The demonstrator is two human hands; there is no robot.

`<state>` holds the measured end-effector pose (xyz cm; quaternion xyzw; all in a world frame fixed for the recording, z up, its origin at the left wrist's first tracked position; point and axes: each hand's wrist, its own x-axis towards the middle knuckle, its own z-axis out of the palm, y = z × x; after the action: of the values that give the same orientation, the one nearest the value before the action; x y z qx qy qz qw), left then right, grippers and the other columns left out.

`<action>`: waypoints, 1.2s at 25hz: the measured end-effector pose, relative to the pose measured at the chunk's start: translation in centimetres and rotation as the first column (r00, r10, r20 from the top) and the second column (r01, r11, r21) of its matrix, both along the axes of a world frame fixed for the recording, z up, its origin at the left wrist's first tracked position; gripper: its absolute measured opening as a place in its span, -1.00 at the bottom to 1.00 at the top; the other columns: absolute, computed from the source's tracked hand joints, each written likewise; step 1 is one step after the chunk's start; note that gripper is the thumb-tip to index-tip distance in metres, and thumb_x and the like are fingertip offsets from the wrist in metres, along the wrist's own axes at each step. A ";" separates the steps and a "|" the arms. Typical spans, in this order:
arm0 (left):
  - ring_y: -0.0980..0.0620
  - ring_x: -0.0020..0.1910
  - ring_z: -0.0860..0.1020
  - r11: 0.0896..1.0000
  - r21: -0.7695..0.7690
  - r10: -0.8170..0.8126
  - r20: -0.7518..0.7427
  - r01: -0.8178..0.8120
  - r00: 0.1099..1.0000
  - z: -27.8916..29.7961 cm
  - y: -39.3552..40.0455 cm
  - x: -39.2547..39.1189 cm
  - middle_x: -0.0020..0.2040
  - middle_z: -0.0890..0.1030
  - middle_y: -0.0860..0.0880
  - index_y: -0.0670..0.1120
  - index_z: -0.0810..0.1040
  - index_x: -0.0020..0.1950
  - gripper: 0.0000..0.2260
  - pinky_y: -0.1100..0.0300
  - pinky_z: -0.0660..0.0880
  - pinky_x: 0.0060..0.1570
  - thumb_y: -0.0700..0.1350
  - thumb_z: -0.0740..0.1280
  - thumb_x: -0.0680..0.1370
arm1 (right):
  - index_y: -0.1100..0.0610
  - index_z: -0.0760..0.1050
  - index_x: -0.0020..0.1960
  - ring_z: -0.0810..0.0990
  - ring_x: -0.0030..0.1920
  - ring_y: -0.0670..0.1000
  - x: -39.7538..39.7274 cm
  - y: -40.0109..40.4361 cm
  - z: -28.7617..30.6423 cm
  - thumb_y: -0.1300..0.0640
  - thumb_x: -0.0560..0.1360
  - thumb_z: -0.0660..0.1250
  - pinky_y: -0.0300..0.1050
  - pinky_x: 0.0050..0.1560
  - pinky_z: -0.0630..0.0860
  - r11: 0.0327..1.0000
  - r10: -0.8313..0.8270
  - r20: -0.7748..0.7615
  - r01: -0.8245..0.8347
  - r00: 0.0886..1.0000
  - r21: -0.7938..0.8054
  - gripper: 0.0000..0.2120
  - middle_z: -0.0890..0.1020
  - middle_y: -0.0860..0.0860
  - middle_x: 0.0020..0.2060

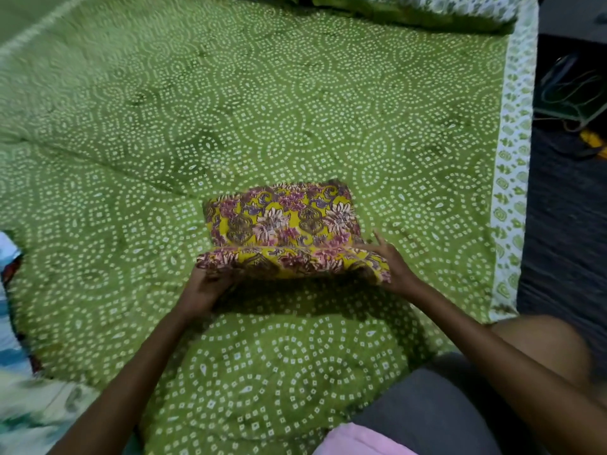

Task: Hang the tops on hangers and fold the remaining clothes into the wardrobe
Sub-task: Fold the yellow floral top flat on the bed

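A yellow floral garment [282, 221] with pink and purple flowers lies partly folded on the green bedsheet [230, 110], in the middle of the view. Its near edge is lifted and rolled over toward the far side. My left hand [205, 285] grips the left end of that lifted edge from below. My right hand [392, 262] holds the right end, with the thumb pointing up beside the cloth. Both forearms reach in from the bottom of the frame.
More clothes in white, blue and pale print [19, 372] lie at the left edge. A pink cloth [354, 441] and my grey-clad knee [437, 412] sit at the bottom right. The bed's white-bordered edge [512, 192] runs down the right, with dark floor and wire hangers [571, 93] beyond.
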<state>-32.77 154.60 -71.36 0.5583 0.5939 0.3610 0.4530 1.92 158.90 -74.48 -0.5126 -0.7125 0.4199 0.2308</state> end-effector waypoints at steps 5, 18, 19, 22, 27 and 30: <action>0.13 -0.06 0.60 0.929 -0.177 0.345 0.093 -0.325 0.934 0.2 -2.8 3.0 -0.06 0.66 0.09 -0.16 0.58 0.15 -0.76 0.28 0.49 -0.06 -0.11 0.34 0.53 | 0.28 0.60 0.02 0.62 -0.10 -0.04 -2.7 0.8 2.0 0.16 0.43 0.43 -0.08 0.03 0.53 0.891 -0.393 -0.299 0.279 0.869 -0.359 -0.77 0.66 0.08 -0.10; -0.22 -0.04 0.54 0.855 -0.040 0.398 -0.589 -0.517 0.703 0.0 0.1 5.2 -0.07 0.59 -0.23 -0.24 0.52 0.01 -0.42 0.04 0.38 -0.09 0.25 0.02 0.59 | 0.21 0.54 0.14 0.60 -0.05 0.15 -5.4 4.2 1.0 0.04 0.56 0.25 -0.08 -0.17 0.42 0.847 -0.532 0.093 0.531 0.842 0.040 -0.72 0.65 0.18 -0.04; -0.19 -0.06 0.52 0.851 -0.111 0.361 -0.587 -0.513 0.725 0.3 0.9 4.8 -0.07 0.57 -0.20 -0.25 0.53 0.00 -0.37 0.05 0.36 -0.09 0.29 -0.01 0.57 | 0.18 0.56 0.10 0.60 -0.05 0.14 -5.4 4.8 1.1 -0.04 0.54 0.25 -0.10 -0.16 0.43 0.834 -0.541 0.123 0.549 0.832 -0.050 -0.68 0.65 0.15 -0.04; -0.20 -0.03 0.53 0.832 -0.178 0.350 -0.565 -0.525 0.747 1.0 3.2 3.9 0.01 0.58 -0.27 -0.27 0.57 0.00 -0.33 0.04 0.39 -0.05 0.33 0.05 0.54 | 0.18 0.56 -0.01 0.59 -0.13 0.10 -6.1 6.6 1.9 -0.13 0.51 0.26 -0.11 -0.18 0.43 0.834 -0.528 0.120 0.540 0.841 -0.110 -0.63 0.65 0.11 -0.10; -0.26 0.03 0.55 0.808 0.104 0.531 -0.556 -0.580 0.639 -0.2 1.7 6.2 0.01 0.61 -0.29 -0.21 0.51 0.16 -0.56 0.01 0.39 0.03 0.14 0.14 0.60 | 0.21 0.47 0.12 0.57 -0.07 0.21 -6.9 5.7 0.9 0.08 0.61 0.15 -0.07 -0.22 0.32 0.882 -0.470 0.289 0.437 0.834 0.175 -0.77 0.63 0.21 -0.06; -0.26 -0.07 0.56 0.770 0.204 0.614 -0.496 -0.605 0.614 -1.1 0.8 6.3 -0.13 0.62 -0.32 -0.23 0.52 0.07 -0.62 0.02 0.26 0.15 0.08 0.16 0.61 | 0.22 0.44 0.15 0.59 -0.16 0.22 -7.1 5.6 0.8 0.08 0.63 0.11 -0.05 -0.28 0.34 0.876 -0.464 0.281 0.389 0.840 0.285 -0.74 0.63 0.22 -0.15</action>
<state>-26.46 155.43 -72.42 0.4044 0.8466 0.3266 0.1141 -5.18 164.50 -73.68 -0.6953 -0.6500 0.1826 0.2466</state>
